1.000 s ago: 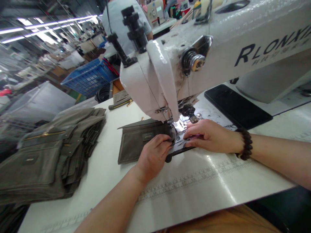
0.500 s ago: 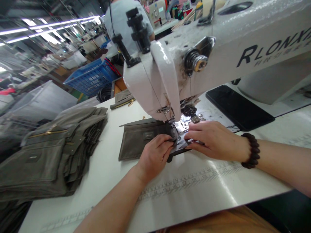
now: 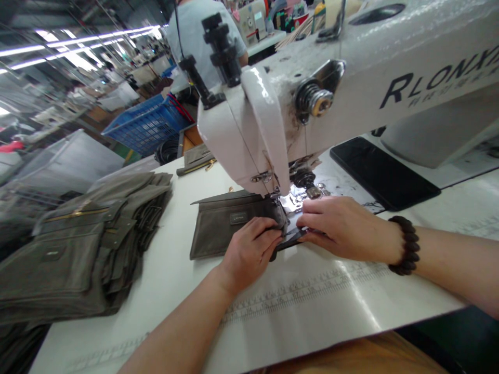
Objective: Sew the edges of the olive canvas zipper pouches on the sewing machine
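1. On the pale, smooth desk [image 3: 175, 223], beneath the needle end of the glossy white sewing machine [image 3: 327, 88], lies a flat, roughly rectangular olive-brown fabric panel [image 3: 216, 231]. Its cloth looks matte, with a narrow flap along the far edge and a small rectangular label [image 3: 238, 218].

2. The left hand [image 3: 247, 252] has its thumb and forefinger drawn together, pinching the panel's near right corner beside the presser area.

3. The right hand [image 3: 353, 228] curls just right of the needle area, thumb below bent fingers. A slim dark item shows between them, but I cannot tell what it is or whether they grip it. Round dark beads make up the bracelet [image 3: 405, 245] on this wrist.

4. To the left, a floppy stack of similar cloth pieces [image 3: 78, 249] shows layered edges and a gold zip; it runs out of view at the left. A flat black phone [image 3: 384, 171] rests beyond the right hand.

5. The panel's right end is partly hidden by the left fingers and machine head; the label's lettering is too small to read.

6. The panel's long axis runs left to right, label side up, right end toward the needle.
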The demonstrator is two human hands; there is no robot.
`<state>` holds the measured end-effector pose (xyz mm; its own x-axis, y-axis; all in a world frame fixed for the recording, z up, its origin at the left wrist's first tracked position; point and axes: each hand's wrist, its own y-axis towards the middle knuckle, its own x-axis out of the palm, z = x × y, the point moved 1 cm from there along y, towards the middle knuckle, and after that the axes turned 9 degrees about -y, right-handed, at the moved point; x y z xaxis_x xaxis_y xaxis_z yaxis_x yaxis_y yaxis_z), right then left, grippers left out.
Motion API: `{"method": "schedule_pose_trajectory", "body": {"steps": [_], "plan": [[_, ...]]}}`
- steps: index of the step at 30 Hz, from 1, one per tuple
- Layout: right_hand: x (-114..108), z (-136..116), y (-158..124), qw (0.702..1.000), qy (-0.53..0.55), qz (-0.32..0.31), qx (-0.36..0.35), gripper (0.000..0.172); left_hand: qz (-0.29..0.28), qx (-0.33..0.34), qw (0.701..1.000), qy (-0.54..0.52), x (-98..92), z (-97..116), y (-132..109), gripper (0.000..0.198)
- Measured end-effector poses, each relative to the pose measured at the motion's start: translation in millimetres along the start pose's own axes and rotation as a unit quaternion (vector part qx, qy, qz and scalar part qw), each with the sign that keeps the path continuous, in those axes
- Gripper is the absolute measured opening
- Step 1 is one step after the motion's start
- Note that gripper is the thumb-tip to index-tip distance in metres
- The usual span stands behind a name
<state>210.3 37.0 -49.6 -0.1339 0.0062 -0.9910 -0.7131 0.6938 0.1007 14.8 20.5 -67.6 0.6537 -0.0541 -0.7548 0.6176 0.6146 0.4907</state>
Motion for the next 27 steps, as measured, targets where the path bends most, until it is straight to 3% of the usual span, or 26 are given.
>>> {"method": "schedule_pose_trajectory", "body": {"steps": [6, 12, 17, 27], "plan": [[2, -5, -1, 0.999, 0.029, -0.005, 0.026, 0.022, -0.001, 0.018, 1.000, 0.020, 0.7, 2, 2, 0.008], [6, 3, 1, 0.979, 0.203, -0.006, 0.032, 0.017, 0.005, 0.013, 1.000, 0.028, -2.4, 4, 3, 0.010], [4, 10, -1, 0.966, 0.259, 0.014, 0.012, 0.017, 0.003, 0.013, 1.000, 0.014, -3.2, 1, 0, 0.009], [2, 2, -4, 0.998, 0.051, 0.027, 0.012, 0.022, 0.006, -0.008, 1.000, 0.002, -2.5, 0, -2, 0.009]]}}
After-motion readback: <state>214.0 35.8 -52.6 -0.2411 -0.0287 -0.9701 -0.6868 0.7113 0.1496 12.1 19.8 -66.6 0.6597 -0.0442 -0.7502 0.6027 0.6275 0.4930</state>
